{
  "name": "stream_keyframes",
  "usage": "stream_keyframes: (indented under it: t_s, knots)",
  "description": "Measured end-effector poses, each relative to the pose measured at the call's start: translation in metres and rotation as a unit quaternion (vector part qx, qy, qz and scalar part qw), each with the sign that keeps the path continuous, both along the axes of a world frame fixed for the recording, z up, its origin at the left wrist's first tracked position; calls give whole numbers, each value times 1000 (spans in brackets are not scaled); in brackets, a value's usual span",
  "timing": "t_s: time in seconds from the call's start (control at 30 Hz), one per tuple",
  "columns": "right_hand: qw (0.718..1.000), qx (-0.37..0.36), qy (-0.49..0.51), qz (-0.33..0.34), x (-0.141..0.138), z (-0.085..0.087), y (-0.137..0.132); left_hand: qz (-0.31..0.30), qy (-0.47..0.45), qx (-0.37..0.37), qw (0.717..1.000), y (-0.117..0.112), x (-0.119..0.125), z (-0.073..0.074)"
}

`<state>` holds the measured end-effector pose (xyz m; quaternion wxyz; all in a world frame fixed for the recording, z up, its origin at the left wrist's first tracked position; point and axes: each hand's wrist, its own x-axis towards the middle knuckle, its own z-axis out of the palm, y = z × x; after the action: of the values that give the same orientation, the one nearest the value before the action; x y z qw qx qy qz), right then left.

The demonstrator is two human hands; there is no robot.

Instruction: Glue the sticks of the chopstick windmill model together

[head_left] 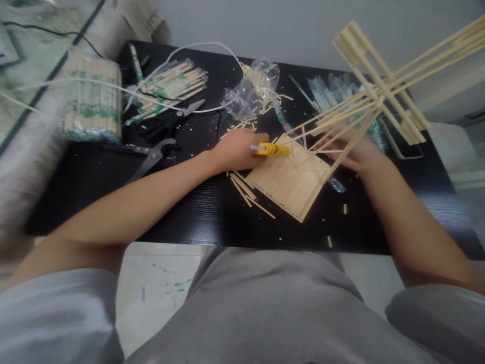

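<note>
My left hand (242,150) is wrapped around a yellow glue gun (275,149), and a whitish glue stick pokes out of its back end. The gun's nozzle is over a model windmill (293,182) built from thin wooden sticks, near its lower struts. This model has a flat base of sticks laid side by side, slanted struts and a cross of blades (382,91) at the upper right. My right hand (350,149) grips the struts on the right side, its fingertips partly hidden behind them. Loose sticks (244,187) lie beside the base, below my left hand.
On the black table (197,217) lie scissors (170,119), pliers (151,154), wrapped chopsticks (174,83) and a plastic bag with cut stick pieces (257,83). A full chopstick pack (93,101) stands at left. A white cable (109,84) crosses the back. Empty wrappers (333,88) lie behind the model.
</note>
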<state>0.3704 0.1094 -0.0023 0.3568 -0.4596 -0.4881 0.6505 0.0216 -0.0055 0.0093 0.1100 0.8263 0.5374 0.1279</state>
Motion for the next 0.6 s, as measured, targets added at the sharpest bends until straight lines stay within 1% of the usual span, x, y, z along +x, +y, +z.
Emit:
stream_keyframes:
  t_s: [0.2, 0.33, 0.6]
  knots:
    - [1000, -5, 9, 5, 1, -1, 1, -7, 1, 12, 1000, 1, -1, -2]
    - [1000, -6, 17, 2, 0, 1, -1, -2, 6, 3, 1000, 0, 0, 0]
    - [1000, -8, -3, -10, -5, 6, -4, -7, -3, 11, 1000, 1, 0, -2]
